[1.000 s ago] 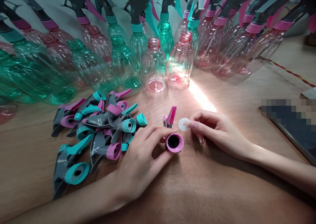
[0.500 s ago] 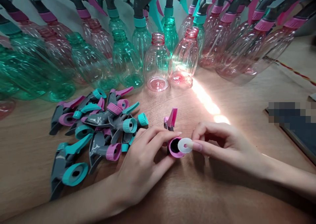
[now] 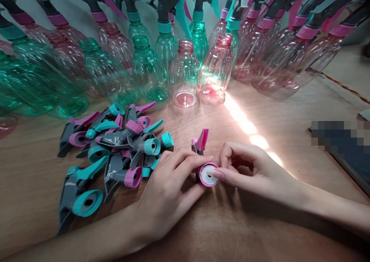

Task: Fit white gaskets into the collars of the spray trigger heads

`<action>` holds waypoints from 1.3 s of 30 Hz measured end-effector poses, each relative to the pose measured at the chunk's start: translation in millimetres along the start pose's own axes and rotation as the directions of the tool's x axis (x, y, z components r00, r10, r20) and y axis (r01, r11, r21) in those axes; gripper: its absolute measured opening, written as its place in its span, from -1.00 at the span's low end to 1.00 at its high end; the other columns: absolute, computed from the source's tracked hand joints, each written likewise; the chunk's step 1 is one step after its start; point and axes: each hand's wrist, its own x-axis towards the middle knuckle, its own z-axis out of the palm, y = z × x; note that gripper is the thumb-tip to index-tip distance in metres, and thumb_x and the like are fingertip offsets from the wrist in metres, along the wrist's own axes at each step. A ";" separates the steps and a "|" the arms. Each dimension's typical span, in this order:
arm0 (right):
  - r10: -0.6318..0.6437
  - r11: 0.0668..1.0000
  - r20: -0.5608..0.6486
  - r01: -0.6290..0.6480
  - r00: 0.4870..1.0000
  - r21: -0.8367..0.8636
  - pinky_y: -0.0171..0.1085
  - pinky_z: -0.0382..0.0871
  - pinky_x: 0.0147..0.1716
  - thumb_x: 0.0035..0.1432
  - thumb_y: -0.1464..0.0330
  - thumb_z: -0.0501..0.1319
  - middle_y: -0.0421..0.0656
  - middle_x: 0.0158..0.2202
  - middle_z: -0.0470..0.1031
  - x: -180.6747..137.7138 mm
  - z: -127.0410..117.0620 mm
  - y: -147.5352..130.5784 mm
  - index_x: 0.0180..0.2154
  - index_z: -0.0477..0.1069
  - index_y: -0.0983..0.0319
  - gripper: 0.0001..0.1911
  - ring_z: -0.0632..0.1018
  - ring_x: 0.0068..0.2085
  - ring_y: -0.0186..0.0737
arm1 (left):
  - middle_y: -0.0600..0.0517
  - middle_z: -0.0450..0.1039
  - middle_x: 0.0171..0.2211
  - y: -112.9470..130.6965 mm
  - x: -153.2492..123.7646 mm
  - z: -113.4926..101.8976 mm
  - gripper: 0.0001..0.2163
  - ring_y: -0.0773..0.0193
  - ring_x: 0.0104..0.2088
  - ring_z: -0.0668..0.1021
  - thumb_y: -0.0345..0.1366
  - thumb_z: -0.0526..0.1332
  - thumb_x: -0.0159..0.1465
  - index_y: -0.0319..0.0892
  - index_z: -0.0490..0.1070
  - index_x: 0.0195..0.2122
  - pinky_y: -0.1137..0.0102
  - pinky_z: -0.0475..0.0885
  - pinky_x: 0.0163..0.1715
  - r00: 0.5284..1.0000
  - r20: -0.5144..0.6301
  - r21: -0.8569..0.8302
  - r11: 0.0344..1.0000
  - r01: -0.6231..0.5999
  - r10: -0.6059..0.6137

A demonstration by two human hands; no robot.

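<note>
My left hand (image 3: 170, 188) is closed around a grey trigger spray head with a pink trigger (image 3: 204, 139) and a pink screw collar (image 3: 215, 183), whose opening faces me. Inside that collar sits a white ring-shaped washer (image 3: 206, 177) with a small hole in its middle. The thumb of my right hand (image 3: 257, 173) rests on the washer near its hole, with the other fingers curled behind. Most of the spray head's grey body is hidden by my left hand.
Loose trigger spray heads (image 3: 115, 138) with pink and teal collars lie piled on the left. Behind stand several pink and green bottles, some open, like the pink bottle (image 3: 185, 75), others with sprayers fitted. A dark flat object (image 3: 343, 162), partly blurred, lies right on the wooden table (image 3: 225, 231).
The white washer has moved left and down from the collar's edge into its opening, with my right hand following it. My left hand keeps hold of the spray head.
</note>
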 end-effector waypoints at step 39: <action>-0.067 0.991 0.016 0.065 0.998 0.115 -0.38 0.10 -0.56 0.09 0.27 0.29 -0.35 -0.52 0.22 3.0 5.0 19.3 -0.34 0.19 0.17 -0.73 0.25 -0.53 -0.42 | 0.06 0.42 -0.28 1.4 1.4 -1.7 -0.79 0.31 -0.29 0.50 -0.40 0.23 0.22 -0.12 0.37 -0.11 0.43 0.39 -0.29 0.999 0.032 -0.029 0.999 -0.013 0.013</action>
